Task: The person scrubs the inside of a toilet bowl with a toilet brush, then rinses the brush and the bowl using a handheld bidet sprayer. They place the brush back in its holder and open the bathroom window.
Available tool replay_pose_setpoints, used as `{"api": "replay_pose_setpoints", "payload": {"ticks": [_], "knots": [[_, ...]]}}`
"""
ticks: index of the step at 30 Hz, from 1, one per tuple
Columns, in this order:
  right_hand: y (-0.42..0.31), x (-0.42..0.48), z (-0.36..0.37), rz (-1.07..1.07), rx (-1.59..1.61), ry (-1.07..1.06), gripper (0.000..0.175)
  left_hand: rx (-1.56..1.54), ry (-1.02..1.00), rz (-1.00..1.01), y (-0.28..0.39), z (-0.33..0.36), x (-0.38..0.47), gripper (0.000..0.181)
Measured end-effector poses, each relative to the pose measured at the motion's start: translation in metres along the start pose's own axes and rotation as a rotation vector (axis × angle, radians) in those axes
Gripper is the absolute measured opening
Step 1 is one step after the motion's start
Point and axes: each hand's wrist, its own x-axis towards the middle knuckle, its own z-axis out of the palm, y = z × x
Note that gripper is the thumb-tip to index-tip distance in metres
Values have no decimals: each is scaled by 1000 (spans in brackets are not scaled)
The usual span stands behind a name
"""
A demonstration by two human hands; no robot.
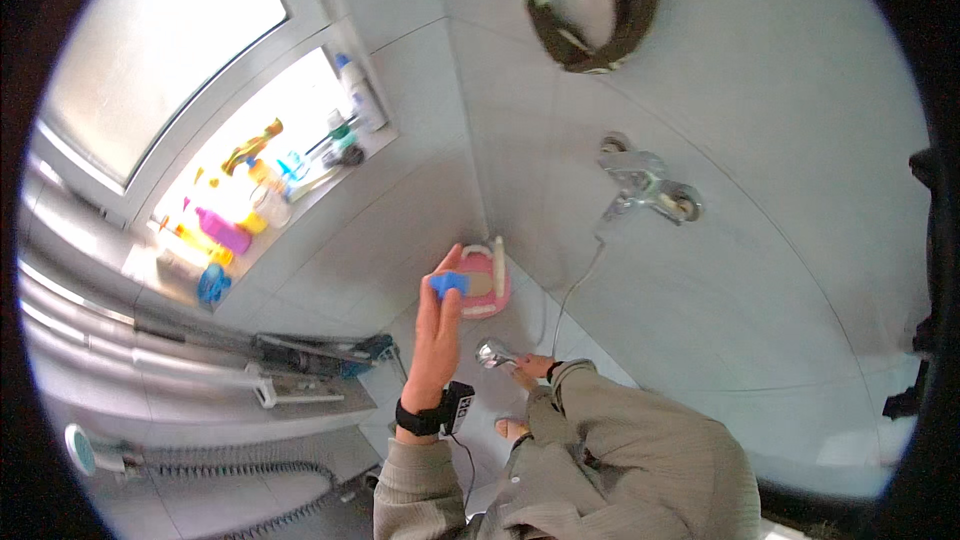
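My left hand (439,326), a black strap and small device at its wrist, pinches a small blue object (450,284) whose kind is unclear. Just beyond it stands a pink plastic thing (501,304) with pale edges, low in the corner; a tan patch shows in its middle, and whether that belongs to the blue object I cannot tell. Lower down, my right hand (534,365) is closed round the handle of a chrome handheld shower head (491,353). A thin hose rises from near this hand towards the wall mixer tap (649,187). No water is plainly visible.
Bottles, a purple one (223,231) among them, line the window ledge at upper left. Below are metal rails (187,364) and another shower head (82,450) with a coiled hose. A dark looped item (592,60) hangs at the top. A bare foot (512,429) shows on the floor.
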Motion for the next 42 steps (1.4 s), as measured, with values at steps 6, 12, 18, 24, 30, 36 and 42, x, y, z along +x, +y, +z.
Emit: {"api": "replay_pose_setpoints", "payload": {"ticks": [6, 12, 18, 24, 30, 36, 42], "knots": [[4, -29, -12, 194, 282, 125, 81, 213, -295, 256, 28, 85, 67, 50], [4, -53, -25, 270, 208, 101, 79, 554, -427, 606, 40, 122, 114, 43], [13, -57, -35, 318, 179, 113, 75, 566, -371, 559, 35, 122, 122, 33], [40, -35, -20, 326, 237, 132, 81, 444, -324, 414, 25, 116, 112, 35], [27, -55, -43, 172, 251, 255, 62, 82, -133, 27, 1, 49, 84, 51], [-65, -154, -167, -250, 160, 508, 30, 164, 307, 6, -40, -88, 2, 53], [-154, -269, -312, -529, -128, 692, 26, -156, 590, 56, -41, -152, -116, 49]]}}
